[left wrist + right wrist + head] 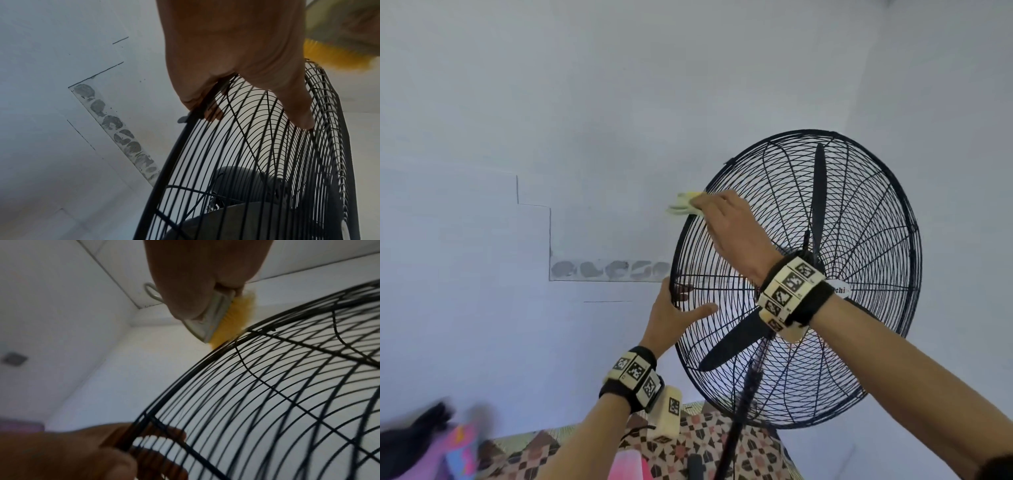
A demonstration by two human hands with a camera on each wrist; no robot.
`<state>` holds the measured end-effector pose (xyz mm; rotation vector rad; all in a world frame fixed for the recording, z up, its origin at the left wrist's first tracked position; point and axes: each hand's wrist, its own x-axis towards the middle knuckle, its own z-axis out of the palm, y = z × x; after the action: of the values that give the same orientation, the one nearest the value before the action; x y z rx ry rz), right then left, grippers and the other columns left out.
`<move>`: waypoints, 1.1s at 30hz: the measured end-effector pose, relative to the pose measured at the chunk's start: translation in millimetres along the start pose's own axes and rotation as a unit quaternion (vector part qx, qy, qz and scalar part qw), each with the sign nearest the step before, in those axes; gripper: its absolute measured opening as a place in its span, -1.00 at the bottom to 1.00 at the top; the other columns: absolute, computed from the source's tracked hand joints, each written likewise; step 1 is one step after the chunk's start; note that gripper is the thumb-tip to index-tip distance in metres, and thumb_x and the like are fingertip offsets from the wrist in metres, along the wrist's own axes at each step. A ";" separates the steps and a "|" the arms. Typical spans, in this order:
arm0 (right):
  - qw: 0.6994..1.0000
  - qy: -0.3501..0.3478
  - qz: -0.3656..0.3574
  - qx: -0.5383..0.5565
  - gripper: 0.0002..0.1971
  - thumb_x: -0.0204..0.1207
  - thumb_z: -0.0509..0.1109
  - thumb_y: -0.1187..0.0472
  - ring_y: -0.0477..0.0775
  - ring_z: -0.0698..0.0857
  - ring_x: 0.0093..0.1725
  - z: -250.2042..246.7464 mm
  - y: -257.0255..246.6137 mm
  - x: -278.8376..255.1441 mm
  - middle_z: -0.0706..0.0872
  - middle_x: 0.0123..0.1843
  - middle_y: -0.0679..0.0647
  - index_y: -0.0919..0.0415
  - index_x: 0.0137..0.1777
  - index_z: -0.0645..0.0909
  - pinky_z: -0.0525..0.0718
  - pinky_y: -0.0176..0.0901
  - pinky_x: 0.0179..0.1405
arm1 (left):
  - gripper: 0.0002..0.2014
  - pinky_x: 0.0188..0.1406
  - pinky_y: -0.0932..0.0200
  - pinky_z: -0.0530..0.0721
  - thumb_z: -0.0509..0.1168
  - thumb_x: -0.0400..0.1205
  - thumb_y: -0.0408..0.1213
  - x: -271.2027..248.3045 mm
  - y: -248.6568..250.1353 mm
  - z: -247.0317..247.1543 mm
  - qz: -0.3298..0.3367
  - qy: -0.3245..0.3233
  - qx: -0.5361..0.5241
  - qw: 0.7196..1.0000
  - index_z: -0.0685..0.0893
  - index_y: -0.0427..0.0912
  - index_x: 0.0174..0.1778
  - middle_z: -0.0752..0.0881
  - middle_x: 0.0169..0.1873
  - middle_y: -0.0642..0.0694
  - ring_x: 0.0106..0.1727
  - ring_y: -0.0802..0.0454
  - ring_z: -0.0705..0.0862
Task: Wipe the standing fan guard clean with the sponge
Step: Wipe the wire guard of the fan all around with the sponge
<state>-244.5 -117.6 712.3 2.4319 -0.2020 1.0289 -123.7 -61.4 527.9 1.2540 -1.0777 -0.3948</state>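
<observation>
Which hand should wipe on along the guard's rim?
Right. The right hand already holds the sponge against the fan guard at its upper-left rim; the left hand grips the rim lower down.

The head view faces the fan guard (796, 279) from just in front, while both wrist views look close along its rim.

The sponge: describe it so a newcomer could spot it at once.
Find the big black fan guard against the pale wall. At its upper left rim the right hand holds the sponge: the only pale yellow-green thing there, yellow-bristled face on the wires.
</observation>
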 end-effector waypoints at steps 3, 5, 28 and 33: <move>0.991 -0.116 -0.064 0.013 -0.51 0.59 0.39 0.51 0.12 0.57 0.24 4.0 -17.9 -20.5 0.70 0.31 0.16 0.20 0.49 0.57 0.63 -0.10 0.18 | -0.08 0.38 -0.06 0.68 0.72 0.30 0.24 1.7 -0.5 2.0 0.002 -0.001 0.005 1.000 0.46 0.18 0.53 0.69 0.31 0.18 0.33 0.23 0.66; 0.969 -0.188 -0.153 0.050 -0.57 0.59 0.52 0.37 0.07 0.61 0.09 8.7 -36.1 -42.7 0.76 0.15 0.12 0.19 0.44 0.62 0.69 -0.12 0.07 | -0.29 0.34 -0.14 0.71 0.74 0.39 -0.02 5.6 -3.0 3.9 0.025 0.008 0.013 1.000 0.53 0.15 0.39 0.72 0.21 0.13 0.24 0.33 0.68; 0.986 -0.012 -0.119 0.114 -0.66 0.63 0.31 0.34 0.24 0.82 0.04 8.3 -8.7 -58.9 0.85 0.13 0.21 0.26 0.37 0.71 0.85 0.19 -0.02 | -0.21 0.34 -0.10 0.71 0.71 0.38 0.11 3.6 0.3 1.1 0.023 -0.013 0.014 1.000 0.52 0.08 0.48 0.71 0.28 0.12 0.28 0.19 0.70; 0.986 0.042 -0.055 0.152 -0.61 0.63 0.36 0.36 0.09 0.78 -0.01 -4.3 5.3 -47.6 0.85 0.11 0.20 0.22 0.45 0.65 0.80 -0.04 -0.03 | -0.10 0.40 -0.10 0.68 0.71 0.30 0.25 4.8 -1.2 -2.7 0.015 -0.019 0.019 1.000 0.47 0.18 0.52 0.70 0.29 0.19 0.33 0.24 0.68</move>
<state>-282.5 -122.6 683.3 2.6271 0.1272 1.1810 -118.8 -63.9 529.1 1.2660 -1.1392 -0.3772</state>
